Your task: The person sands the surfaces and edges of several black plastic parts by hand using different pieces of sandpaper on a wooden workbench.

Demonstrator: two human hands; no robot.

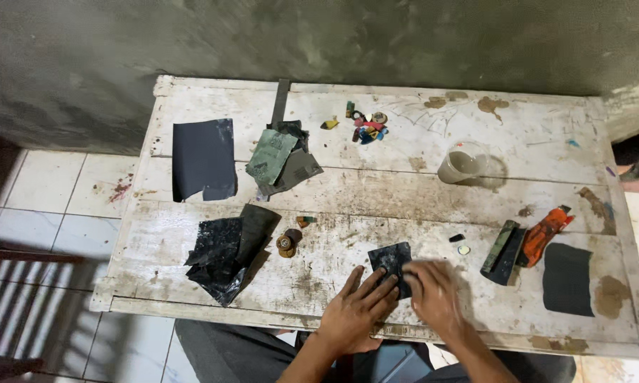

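A small dark sheet of sandpaper (390,259) lies on the worn white wooden table (376,198) near its front edge. My left hand (356,312) lies flat with its fingers spread, the fingertips pressing the sheet's lower edge. My right hand (433,294) is blurred and rests on the right side of the sheet; whether something small is under its fingers I cannot tell.
Other sandpaper sheets lie about: a large dark one (203,159), a green and grey pile (280,159), wet black ones (227,255), one at the right (568,278). A clear plastic cup (461,167), small coloured pieces (367,126), an orange tool (544,234) and a dark block (504,252) also sit here.
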